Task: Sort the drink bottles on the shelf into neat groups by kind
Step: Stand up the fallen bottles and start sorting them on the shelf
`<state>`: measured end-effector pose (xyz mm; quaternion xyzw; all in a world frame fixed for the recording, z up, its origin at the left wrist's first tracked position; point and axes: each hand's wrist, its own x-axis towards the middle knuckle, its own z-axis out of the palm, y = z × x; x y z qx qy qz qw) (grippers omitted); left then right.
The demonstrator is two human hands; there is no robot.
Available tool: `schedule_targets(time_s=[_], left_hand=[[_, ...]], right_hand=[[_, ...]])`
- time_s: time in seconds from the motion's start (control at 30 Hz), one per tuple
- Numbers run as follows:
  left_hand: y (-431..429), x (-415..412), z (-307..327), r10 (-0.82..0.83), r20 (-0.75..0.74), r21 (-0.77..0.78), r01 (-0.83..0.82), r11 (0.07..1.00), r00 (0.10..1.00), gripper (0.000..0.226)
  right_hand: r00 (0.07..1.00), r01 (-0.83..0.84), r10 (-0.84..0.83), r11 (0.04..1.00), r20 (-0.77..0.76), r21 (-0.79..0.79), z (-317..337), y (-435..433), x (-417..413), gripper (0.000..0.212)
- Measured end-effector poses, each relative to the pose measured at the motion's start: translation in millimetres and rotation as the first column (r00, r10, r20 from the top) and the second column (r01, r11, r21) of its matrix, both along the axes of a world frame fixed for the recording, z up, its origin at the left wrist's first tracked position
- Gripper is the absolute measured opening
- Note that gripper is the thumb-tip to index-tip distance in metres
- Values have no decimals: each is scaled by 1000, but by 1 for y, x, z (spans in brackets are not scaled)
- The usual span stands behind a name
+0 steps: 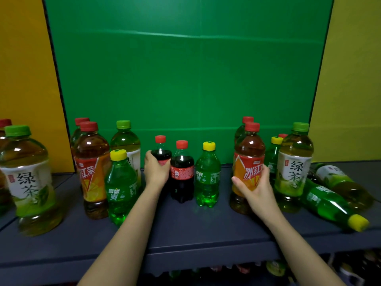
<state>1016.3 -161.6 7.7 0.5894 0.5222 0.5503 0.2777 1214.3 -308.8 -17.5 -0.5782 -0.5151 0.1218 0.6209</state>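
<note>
My left hand grips a small cola bottle with a red cap, standing on the dark shelf. A second cola bottle stands just right of it, then a small green soda bottle with a yellow cap. My right hand is wrapped around a tall iced red tea bottle with an orange-red label. On the left stand another iced red tea bottle, a green soda bottle and a green tea bottle.
A large green tea bottle stands at the near left. At the right stands a green tea bottle; a green soda bottle and a green tea bottle lie on their sides. A green panel backs the shelf.
</note>
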Motion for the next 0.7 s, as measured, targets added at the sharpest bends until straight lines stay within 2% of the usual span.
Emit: schedule_targets(time_s=[0.2, 0.33, 0.43, 0.53, 0.6, 0.7], left_hand=[[-7, -5, -3, -27, 43, -5, 27, 1000, 999, 55], [-36, -8, -5, -34, 5, 91, 34, 995, 999, 48], [-72, -14, -10, 1, -79, 254, 19, 967, 997, 40], [-103, -22, -16, 24, -224, 387, 66, 920, 974, 17], [-119, -25, -16, 17, -345, 404, 133, 905, 938, 3], [-136, -21, -13, -63, -499, 365, 276, 889, 864, 3]], right_hand=[[1000, 0, -1, 999, -23, -41, 1, -4, -1, 76], [994, 56, -40, 985, 98, -162, -1, -14, 3, 74], [982, 118, -86, 975, 168, -190, -3, -29, 6, 67], [929, 230, -170, 961, 330, -153, -5, -52, 9, 45], [869, 308, -227, 944, 439, -122, -6, -71, 12, 29], [796, 398, -292, 912, 531, -95, -5, -104, 17, 19]])
